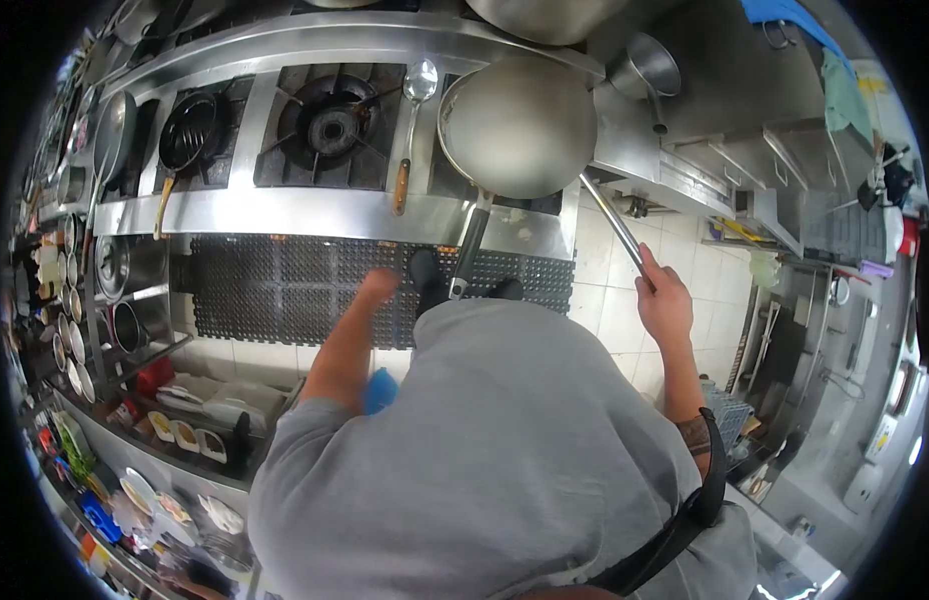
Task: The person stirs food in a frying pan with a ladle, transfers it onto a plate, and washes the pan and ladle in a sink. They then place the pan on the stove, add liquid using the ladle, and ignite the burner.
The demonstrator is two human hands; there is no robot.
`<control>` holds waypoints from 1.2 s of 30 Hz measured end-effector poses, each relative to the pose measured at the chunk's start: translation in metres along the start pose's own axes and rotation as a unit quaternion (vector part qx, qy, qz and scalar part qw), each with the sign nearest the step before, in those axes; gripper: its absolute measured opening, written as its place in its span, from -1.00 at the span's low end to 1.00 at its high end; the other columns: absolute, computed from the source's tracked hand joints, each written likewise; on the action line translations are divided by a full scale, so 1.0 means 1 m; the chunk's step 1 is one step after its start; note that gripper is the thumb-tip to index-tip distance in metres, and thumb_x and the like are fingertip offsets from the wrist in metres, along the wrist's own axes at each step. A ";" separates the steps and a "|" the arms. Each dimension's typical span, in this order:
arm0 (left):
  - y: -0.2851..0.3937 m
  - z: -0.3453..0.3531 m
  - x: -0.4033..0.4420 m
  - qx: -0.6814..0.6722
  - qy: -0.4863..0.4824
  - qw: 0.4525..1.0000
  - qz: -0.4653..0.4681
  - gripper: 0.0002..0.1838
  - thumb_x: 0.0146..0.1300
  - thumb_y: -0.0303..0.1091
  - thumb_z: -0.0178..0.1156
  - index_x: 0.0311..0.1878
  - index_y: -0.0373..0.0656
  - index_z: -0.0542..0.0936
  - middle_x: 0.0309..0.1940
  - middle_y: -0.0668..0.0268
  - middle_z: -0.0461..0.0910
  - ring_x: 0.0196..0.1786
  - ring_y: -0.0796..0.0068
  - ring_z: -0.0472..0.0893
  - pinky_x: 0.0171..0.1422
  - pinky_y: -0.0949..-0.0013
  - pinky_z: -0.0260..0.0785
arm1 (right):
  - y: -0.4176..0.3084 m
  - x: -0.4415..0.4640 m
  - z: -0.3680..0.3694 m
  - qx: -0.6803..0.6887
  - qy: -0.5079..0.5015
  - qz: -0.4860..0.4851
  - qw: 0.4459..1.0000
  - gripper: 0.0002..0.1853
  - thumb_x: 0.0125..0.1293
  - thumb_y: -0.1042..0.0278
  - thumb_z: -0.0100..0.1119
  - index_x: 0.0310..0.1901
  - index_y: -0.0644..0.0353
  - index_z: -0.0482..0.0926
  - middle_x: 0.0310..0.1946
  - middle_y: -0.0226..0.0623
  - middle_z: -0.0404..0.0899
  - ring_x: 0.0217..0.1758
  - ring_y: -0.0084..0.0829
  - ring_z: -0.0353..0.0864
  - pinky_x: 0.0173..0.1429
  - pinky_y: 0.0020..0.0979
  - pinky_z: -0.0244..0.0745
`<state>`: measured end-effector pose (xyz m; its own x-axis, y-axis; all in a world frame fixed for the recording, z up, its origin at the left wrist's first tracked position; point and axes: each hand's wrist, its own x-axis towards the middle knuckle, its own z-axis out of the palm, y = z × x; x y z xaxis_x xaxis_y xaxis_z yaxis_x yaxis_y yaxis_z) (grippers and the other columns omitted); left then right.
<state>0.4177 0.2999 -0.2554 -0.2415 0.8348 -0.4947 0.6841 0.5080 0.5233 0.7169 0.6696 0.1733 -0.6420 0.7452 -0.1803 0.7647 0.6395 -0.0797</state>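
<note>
My right hand (665, 302) is wrapped round a long metal handle (617, 225) whose far end passes behind a large pan. That pan (520, 128) sits on the stove; steam or blur hides its inside, and its dark handle (471, 248) points toward my body. My left hand (381, 286) hangs over the black mat, smeared by motion, its fingers not clear. Nearest to it on the steel stove edge lies a spoon (402, 185) with a wooden handle.
An uncovered burner (333, 130) is left of the spoon. Further left stands a small black pan (188, 132). A metal funnel-shaped vessel (650, 68) is at the upper right. Below the stove lies a black rubber mat (255, 290). Shelves with containers line the left.
</note>
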 end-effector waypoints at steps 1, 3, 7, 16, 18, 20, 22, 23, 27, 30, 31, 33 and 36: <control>-0.002 0.007 0.009 0.093 -0.027 0.993 0.072 -0.79 0.10 -0.31 0.28 -0.19 -0.12 0.72 -0.30 0.13 0.71 -0.18 0.06 0.72 -0.09 0.05 0.60 | -0.004 -0.001 0.003 0.004 0.004 0.008 1.000 -0.42 0.35 0.31 0.16 0.39 -0.40 0.45 -0.29 -0.23 0.59 -0.25 -0.10 0.66 -0.15 -0.08 0.59; 0.000 0.008 0.022 0.193 -0.051 0.969 0.147 -0.86 0.17 -0.33 0.23 -0.25 -0.14 0.68 -0.34 0.18 0.71 -0.26 0.10 0.72 -0.16 0.09 0.60 | -0.017 0.008 0.010 0.010 0.021 0.004 1.000 -0.43 0.33 0.32 0.22 0.37 -0.36 0.50 -0.32 -0.25 0.60 -0.27 -0.16 0.64 -0.16 -0.13 0.56; 0.005 0.018 0.024 -0.004 -0.165 0.986 -0.004 -0.81 0.13 -0.33 0.25 -0.20 -0.14 0.67 -0.37 0.18 0.67 -0.17 0.13 0.72 -0.10 0.09 0.59 | -0.034 0.013 0.011 -0.005 0.023 -0.015 1.000 -0.48 0.36 0.28 0.17 0.35 -0.36 0.52 -0.33 -0.26 0.56 -0.29 -0.16 0.63 -0.19 -0.13 0.55; -0.017 0.036 -0.012 0.077 -0.085 0.993 0.012 -0.73 0.09 -0.17 0.39 -0.14 -0.01 0.75 -0.31 0.12 0.72 -0.15 0.06 0.73 -0.06 0.02 0.60 | -0.002 0.000 -0.025 -0.056 -0.025 0.007 0.998 -0.42 0.33 0.32 0.18 0.38 -0.39 0.47 -0.34 -0.20 0.56 -0.24 -0.11 0.66 -0.15 -0.10 0.59; -0.022 0.047 -0.016 0.114 -0.124 0.985 -0.026 -0.74 0.10 -0.16 0.37 -0.17 -0.03 0.75 -0.29 0.11 0.71 -0.14 0.06 0.73 -0.04 0.01 0.60 | -0.006 0.009 -0.019 -0.028 -0.029 0.019 0.999 -0.41 0.32 0.33 0.18 0.39 -0.35 0.47 -0.32 -0.16 0.58 -0.23 -0.07 0.65 -0.08 -0.07 0.58; -0.042 0.080 -0.016 -0.107 -0.064 0.982 -0.144 -0.78 0.13 -0.18 0.33 -0.22 -0.06 0.75 -0.28 0.11 0.72 -0.14 0.05 0.73 -0.04 0.02 0.59 | -0.008 0.019 -0.006 0.040 -0.036 0.028 0.998 -0.40 0.32 0.32 0.18 0.42 -0.27 0.45 -0.20 -0.08 0.65 -0.13 -0.01 0.67 0.04 -0.05 0.56; -0.027 0.066 -0.024 -0.212 -0.073 0.945 -0.236 -0.81 0.16 -0.21 0.29 -0.26 -0.09 0.75 -0.27 0.11 0.72 -0.12 0.04 0.73 -0.04 0.02 0.59 | -0.006 0.025 0.006 0.080 -0.042 0.039 0.995 -0.39 0.32 0.32 0.18 0.42 -0.23 0.44 -0.12 -0.05 0.66 -0.07 0.01 0.67 0.09 -0.07 0.55; -0.018 0.055 -0.028 -0.244 -0.107 0.919 -0.291 -0.81 0.18 -0.24 0.26 -0.28 -0.11 0.74 -0.26 0.11 0.72 -0.11 0.03 0.73 -0.03 0.01 0.58 | -0.006 0.026 0.010 0.119 -0.047 0.049 0.991 -0.39 0.32 0.31 0.19 0.43 -0.19 0.44 -0.05 -0.02 0.68 -0.01 0.03 0.67 0.14 -0.09 0.54; -0.023 0.068 -0.032 -0.136 -0.075 0.967 -0.201 -0.78 0.23 -0.21 0.22 -0.28 -0.13 0.74 -0.25 0.06 0.71 -0.08 -0.02 0.72 -0.02 -0.02 0.58 | -0.013 0.022 0.000 0.156 -0.086 0.081 0.981 -0.39 0.31 0.33 0.20 0.43 -0.17 0.44 0.05 0.00 0.68 0.08 0.01 0.66 0.19 -0.15 0.54; -0.017 0.065 -0.028 -0.186 -0.043 0.959 -0.209 -0.79 0.20 -0.22 0.29 -0.26 -0.15 0.73 -0.17 0.00 0.69 -0.03 -0.06 0.70 0.01 -0.03 0.57 | -0.014 0.012 -0.011 0.144 -0.097 0.094 0.980 -0.39 0.30 0.36 0.20 0.41 -0.16 0.46 0.04 -0.02 0.69 0.09 0.00 0.67 0.20 -0.18 0.54; -0.009 0.052 -0.028 -0.087 -0.076 0.980 -0.163 -0.80 0.16 -0.25 0.33 -0.25 -0.17 0.72 -0.17 -0.02 0.69 -0.03 -0.07 0.70 0.02 -0.03 0.57 | -0.013 0.009 -0.014 0.144 -0.107 0.096 0.979 -0.39 0.29 0.36 0.21 0.41 -0.14 0.46 0.03 -0.02 0.69 0.09 0.00 0.68 0.19 -0.19 0.54; -0.004 0.046 -0.028 0.013 -0.109 0.987 -0.114 -0.80 0.12 -0.28 0.37 -0.24 -0.18 0.72 -0.17 -0.04 0.68 -0.03 -0.08 0.69 0.03 -0.03 0.57 | -0.010 -0.001 -0.016 0.144 -0.117 0.100 0.978 -0.39 0.29 0.36 0.22 0.41 -0.12 0.47 0.02 -0.02 0.70 0.08 -0.01 0.68 0.19 -0.20 0.54; -0.017 0.066 -0.019 -0.153 -0.070 0.973 -0.158 -0.78 0.06 -0.36 0.42 -0.22 -0.20 0.71 -0.17 -0.03 0.69 -0.03 -0.08 0.70 0.02 -0.03 0.58 | -0.010 -0.017 -0.015 0.178 -0.123 0.098 0.971 -0.40 0.28 0.35 0.25 0.40 -0.07 0.49 -0.02 0.00 0.71 0.05 -0.10 0.72 0.18 -0.25 0.54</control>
<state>0.4559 0.2608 -0.3008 -0.2961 0.6009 -0.7425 0.3495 0.7916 0.5013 0.7192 0.6531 0.1915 -0.4830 0.7501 -0.4517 0.8697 0.3510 -0.3470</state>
